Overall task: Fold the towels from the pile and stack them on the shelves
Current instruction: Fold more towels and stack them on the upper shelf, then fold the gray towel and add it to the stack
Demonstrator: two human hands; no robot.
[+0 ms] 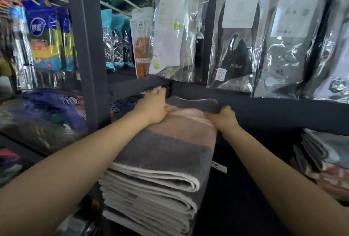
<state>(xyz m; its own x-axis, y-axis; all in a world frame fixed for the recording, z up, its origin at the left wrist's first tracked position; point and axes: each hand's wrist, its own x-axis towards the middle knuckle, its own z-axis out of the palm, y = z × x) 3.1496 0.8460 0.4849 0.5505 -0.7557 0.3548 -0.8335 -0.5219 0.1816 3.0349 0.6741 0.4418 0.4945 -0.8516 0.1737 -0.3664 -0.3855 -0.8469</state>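
A folded towel with grey, pink and cream stripes lies on top of a stack of folded towels on a dark shelf. My left hand lies flat on the towel's far left part, fingers stretched toward the back of the shelf. My right hand grips the towel's far right edge with curled fingers. Both forearms reach in from the bottom corners.
A dark shelf rail crosses just above the stack. Packaged socks and other bagged goods hang from hooks above it. A grey upright post stands left. Another pile of folded cloths sits at the right.
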